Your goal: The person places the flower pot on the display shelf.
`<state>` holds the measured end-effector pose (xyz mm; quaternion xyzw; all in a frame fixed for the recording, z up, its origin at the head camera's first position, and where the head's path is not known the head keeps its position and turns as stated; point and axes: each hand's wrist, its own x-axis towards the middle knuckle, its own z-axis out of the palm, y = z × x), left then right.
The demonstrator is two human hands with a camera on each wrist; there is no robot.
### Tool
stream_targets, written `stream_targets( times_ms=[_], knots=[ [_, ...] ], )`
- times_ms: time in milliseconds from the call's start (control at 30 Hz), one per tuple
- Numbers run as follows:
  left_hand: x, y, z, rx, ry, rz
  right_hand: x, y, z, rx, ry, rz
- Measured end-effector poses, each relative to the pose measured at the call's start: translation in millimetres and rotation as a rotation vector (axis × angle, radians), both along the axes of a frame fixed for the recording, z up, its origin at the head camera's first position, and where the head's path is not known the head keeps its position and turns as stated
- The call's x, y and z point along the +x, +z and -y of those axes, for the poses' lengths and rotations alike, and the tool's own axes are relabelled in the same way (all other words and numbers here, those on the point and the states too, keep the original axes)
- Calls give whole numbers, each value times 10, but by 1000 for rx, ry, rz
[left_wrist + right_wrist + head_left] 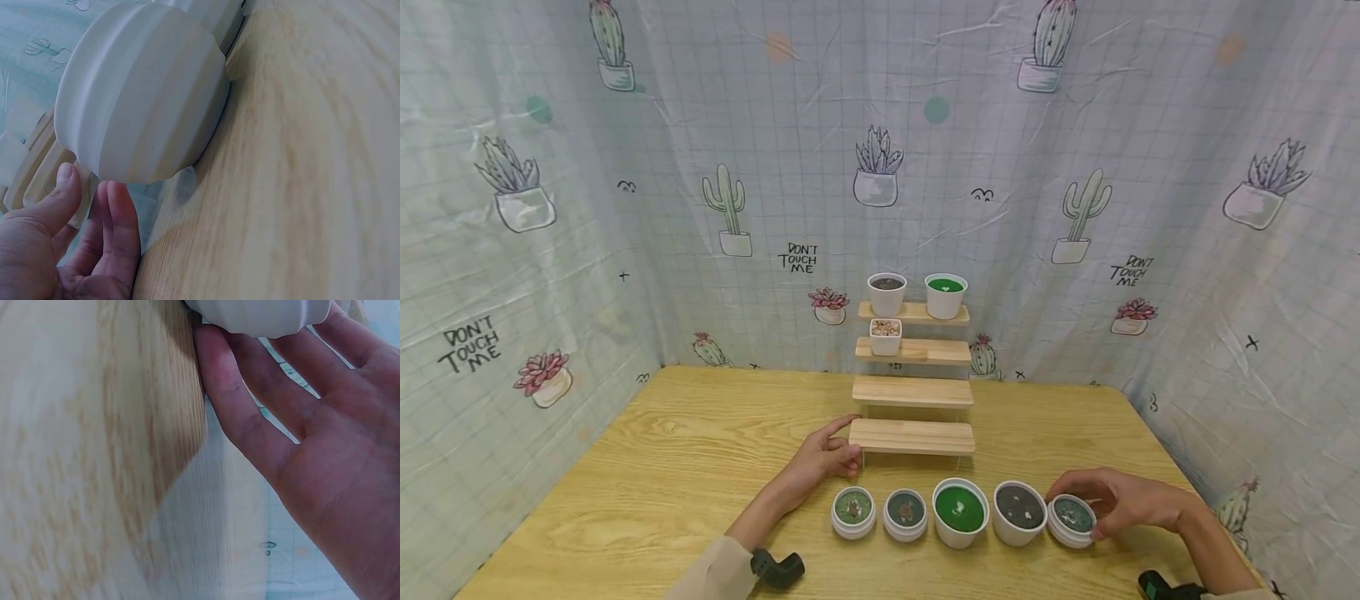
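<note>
My left hand [820, 462] holds the left end of the lowest shelf [912, 436] of a wooden tiered stand, its index finger along the far corner and its thumb by the near one. In the left wrist view, a white ribbed pot [144, 94] looms in front of that hand [81, 244]. On the right, my right hand [1138, 500] grips a small white pot with a blue-green top [1072, 517], thumb at the near side and fingers around the back. The right wrist view shows the fingers [225, 381] against the base of this pot [262, 315].
Left of the gripped pot stand a dark-topped pot [1020, 514], a green-topped pot [960, 515] and two small pots [906, 515] [853, 512]. Two more pots [946, 297] [887, 294] sit on the top shelf, a square pebble-filled one [885, 337] below. A printed curtain [880, 100] surrounds the table [715, 433].
</note>
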<state>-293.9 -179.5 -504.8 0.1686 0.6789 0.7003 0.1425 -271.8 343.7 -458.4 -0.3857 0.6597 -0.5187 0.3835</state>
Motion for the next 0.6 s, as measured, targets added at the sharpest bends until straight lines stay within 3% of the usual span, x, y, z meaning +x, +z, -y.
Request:
stream_targets(
  times_ms=[367, 600],
  knots=[
    [8, 10, -8, 0, -2, -1, 29, 86, 5, 58, -46, -5],
    [14, 8, -2, -3, 1, -4, 25, 116, -4, 71, -69, -55]
  ],
)
